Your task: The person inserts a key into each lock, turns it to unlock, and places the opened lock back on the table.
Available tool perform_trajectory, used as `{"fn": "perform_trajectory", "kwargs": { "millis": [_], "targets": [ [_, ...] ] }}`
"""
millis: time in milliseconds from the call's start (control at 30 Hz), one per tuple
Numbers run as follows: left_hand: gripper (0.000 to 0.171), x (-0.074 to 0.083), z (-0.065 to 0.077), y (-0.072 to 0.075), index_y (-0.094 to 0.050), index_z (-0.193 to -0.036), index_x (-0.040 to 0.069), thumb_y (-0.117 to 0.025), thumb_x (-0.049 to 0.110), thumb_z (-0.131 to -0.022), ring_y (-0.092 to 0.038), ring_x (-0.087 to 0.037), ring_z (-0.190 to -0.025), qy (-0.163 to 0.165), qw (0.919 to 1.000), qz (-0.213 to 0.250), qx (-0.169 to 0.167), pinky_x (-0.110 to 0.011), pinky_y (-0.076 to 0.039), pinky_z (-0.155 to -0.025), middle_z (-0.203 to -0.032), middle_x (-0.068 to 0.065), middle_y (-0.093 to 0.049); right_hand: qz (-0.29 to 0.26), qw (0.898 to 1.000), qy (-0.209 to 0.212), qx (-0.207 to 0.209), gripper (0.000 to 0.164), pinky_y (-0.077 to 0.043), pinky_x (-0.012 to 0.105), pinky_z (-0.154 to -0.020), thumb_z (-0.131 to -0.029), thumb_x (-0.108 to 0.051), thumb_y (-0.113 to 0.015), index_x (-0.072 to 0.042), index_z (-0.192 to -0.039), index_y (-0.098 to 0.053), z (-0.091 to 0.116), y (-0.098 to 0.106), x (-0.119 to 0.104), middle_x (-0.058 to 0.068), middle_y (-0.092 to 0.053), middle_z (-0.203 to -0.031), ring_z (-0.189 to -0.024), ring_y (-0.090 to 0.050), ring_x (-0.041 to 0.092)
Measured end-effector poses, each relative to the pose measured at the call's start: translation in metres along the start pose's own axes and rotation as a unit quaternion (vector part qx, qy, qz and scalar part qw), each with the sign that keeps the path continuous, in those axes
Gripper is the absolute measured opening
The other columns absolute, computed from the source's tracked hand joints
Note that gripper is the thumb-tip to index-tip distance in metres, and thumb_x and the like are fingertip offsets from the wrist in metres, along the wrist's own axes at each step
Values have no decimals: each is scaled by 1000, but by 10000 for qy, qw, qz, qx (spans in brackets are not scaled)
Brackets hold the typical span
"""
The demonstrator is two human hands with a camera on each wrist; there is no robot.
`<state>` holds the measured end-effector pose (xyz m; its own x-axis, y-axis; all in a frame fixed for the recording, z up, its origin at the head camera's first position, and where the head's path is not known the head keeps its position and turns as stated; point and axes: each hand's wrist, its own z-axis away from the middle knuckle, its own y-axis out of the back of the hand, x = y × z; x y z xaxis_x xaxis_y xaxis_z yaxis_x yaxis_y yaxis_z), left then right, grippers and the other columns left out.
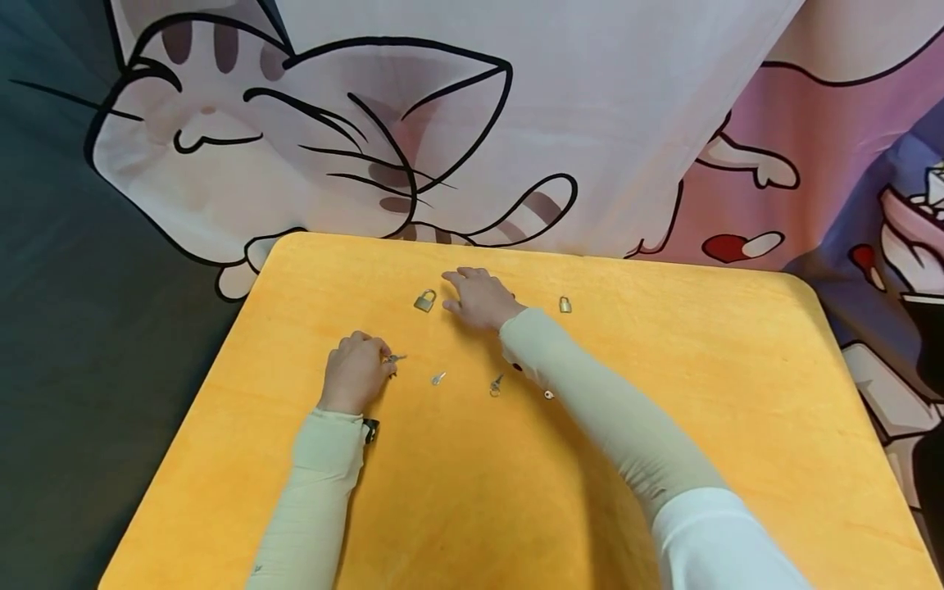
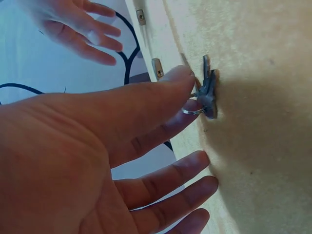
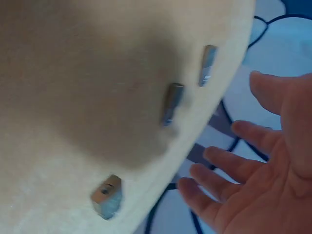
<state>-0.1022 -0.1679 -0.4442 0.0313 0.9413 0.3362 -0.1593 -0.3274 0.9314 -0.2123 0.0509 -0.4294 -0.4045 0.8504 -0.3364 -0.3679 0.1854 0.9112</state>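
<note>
The left hand [image 1: 354,374] pinches ringed keys [image 2: 208,97] between thumb and forefinger; the right hand [image 1: 481,299], fingers spread and holding nothing, hovers beside a padlock [image 1: 424,303] on the bench [image 1: 457,492].

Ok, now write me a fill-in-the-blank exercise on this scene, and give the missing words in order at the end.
1. The left hand pinches a ring with small metal ____ on it.
2. The right wrist view shows ____ padlocks on the table.
3. The right hand, its fingers spread, holds ____.
4. The fabric beyond the table bears a drawing of a smiling, whiskered ____.

Missing words: keys; three; nothing; cat.
</note>
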Motion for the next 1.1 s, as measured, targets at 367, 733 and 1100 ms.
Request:
{"fn": "perform_trajectory", "kwargs": {
  "millis": [367, 733, 1100],
  "targets": [
    [19, 6, -3, -7, -75, -93, 7, -83, 22, -85, -59, -39, -97, 109, 9996, -152, 221, -53, -46, -78, -108, -17, -64, 728, 9963, 379, 236, 49, -37, 48, -112, -104, -33, -56, -21, -151, -47, -21, -21, -13, 11, -40, -156, -145, -34, 31],
    [14, 7, -4, -10, -71, -79, 12, -80, 19, -87, -58, -39, -96, 323, 9988, -143, 354, -57, -46, -79, -104, -15, -63, 1153, 9913, 616, 168, 37, -37, 43, -111, -110, -30, -40, -28, -144, -56, -40, -34, -20, 4, -44, -154, -143, -36, 26],
    [22, 9, -5, -10, -71, -83, 10, -74, 30, -93, -56, -40, -99, 509, 9982, -37, 320, -59, -44, -81, -108, -16, -61, 1095, 9916, 609, 329, 33, -40, 41, -106, -110, -30, -40, -24, -133, -63, -47, -41, -17, 2, -52, -143, -133, -44, 23]
  ]
}}
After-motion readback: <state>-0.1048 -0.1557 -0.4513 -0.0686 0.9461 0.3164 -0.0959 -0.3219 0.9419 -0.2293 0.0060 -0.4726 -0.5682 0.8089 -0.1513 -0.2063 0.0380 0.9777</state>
